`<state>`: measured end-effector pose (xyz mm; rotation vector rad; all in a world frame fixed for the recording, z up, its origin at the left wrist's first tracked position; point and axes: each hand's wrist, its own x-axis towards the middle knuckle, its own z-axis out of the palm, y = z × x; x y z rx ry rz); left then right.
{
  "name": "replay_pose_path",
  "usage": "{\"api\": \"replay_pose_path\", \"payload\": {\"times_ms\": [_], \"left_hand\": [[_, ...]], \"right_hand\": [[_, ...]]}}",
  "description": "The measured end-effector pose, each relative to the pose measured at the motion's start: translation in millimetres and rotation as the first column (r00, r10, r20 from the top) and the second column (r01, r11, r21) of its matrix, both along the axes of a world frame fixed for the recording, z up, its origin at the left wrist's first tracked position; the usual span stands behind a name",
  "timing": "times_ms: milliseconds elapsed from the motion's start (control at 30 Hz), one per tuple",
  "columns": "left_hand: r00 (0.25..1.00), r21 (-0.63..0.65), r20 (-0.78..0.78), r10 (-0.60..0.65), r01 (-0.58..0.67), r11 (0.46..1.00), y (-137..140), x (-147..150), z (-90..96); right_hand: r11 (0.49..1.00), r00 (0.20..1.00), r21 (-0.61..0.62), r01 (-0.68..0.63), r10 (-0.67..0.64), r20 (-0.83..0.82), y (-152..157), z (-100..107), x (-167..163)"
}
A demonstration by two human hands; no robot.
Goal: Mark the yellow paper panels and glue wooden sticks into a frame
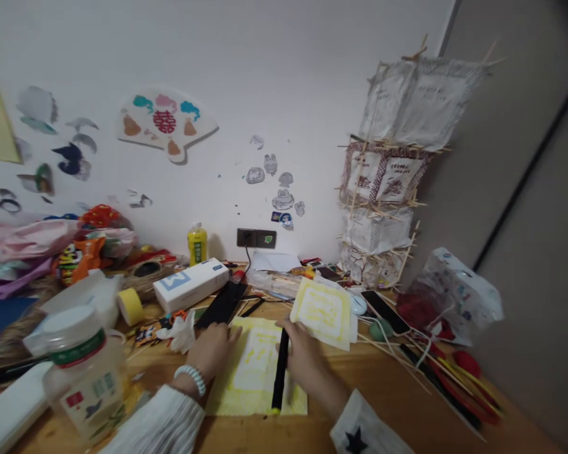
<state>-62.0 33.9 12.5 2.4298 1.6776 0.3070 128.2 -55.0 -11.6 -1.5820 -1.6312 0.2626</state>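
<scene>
A sheet of paper [246, 400] with yellow-coloured borders and yellow marks in its pale middle lies flat on the wooden table. At its upper left edge rests my left hand [213, 350], fingers laid down and holding nothing; a pale beaded bracelet is on that wrist. My right hand [305, 353] grips a black marker [280, 378] with a yellow end pointing toward me, over the sheet's right side. Behind my right hand lies a second yellow-bordered sheet [322, 309]. Both hands are slightly blurred.
A clear jar [88, 378] stands front left. Yellow tape [130, 307], a white box [192, 284] and a yellow bottle [197, 244] are farther back. A paper-and-stick tower [383, 170] rises back right, near a phone [385, 312] and loose sticks and cords.
</scene>
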Motion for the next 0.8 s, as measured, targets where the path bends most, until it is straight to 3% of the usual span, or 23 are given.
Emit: {"api": "replay_pose_path", "payload": {"times_ms": [133,200,267,300,333,367,400,467,500,533,567,633,800], "left_hand": [[0.999,0.063,-0.037,0.007,-0.005,0.998,-4,2,-3.6],[1.000,0.106,0.020,-0.010,0.008,0.994,-4,4,-3.1],[0.966,0.100,0.241,-0.092,0.070,0.993,-7,9,-0.2],[0.911,0.090,0.383,-0.150,0.125,0.988,-11,14,1.5],[0.811,0.010,0.553,-0.191,0.222,0.975,-16,20,3.1],[0.773,-0.034,0.601,-0.203,0.279,0.960,-23,26,4.0],[0.732,-0.089,0.647,-0.212,0.348,0.933,-31,34,3.9],[0.529,-0.310,0.847,-0.050,0.568,0.762,-47,49,0.1],[0.467,-0.365,0.884,0.025,0.655,0.661,-53,55,-3.4],[0.391,-0.381,0.912,0.122,0.704,0.599,-57,59,-7.5],[0.314,-0.382,0.924,0.218,0.721,0.579,-59,62,-11.7],[0.277,-0.384,0.923,0.268,0.716,0.583,-56,63,-18.6],[0.302,-0.448,0.890,0.340,0.714,0.538,-46,55,-21.7]], "right_hand": [[0.969,0.971,0.109,0.223,-0.211,-0.115,-4,15,66],[0.952,0.955,0.130,0.277,-0.259,-0.143,-10,22,90],[0.943,0.951,0.152,0.295,-0.273,-0.145,-14,28,98],[0.941,0.953,0.167,0.295,-0.277,-0.123,-15,31,95],[0.939,0.957,0.184,0.290,-0.279,-0.083,-15,33,89],[0.939,0.959,0.202,0.279,-0.282,-0.015,-14,35,79],[0.944,0.958,0.205,0.258,-0.278,0.075,-11,36,67],[0.954,0.927,0.200,0.222,-0.270,0.259,-2,38,40],[0.953,0.900,0.195,0.233,-0.288,0.327,4,39,28],[0.953,0.876,0.185,0.238,-0.293,0.382,9,39,18],[0.955,0.858,0.172,0.243,-0.294,0.421,15,38,9],[0.958,0.842,0.143,0.251,-0.288,0.456,24,36,-1],[0.944,0.859,0.156,0.289,-0.328,0.394,32,28,6]]}}
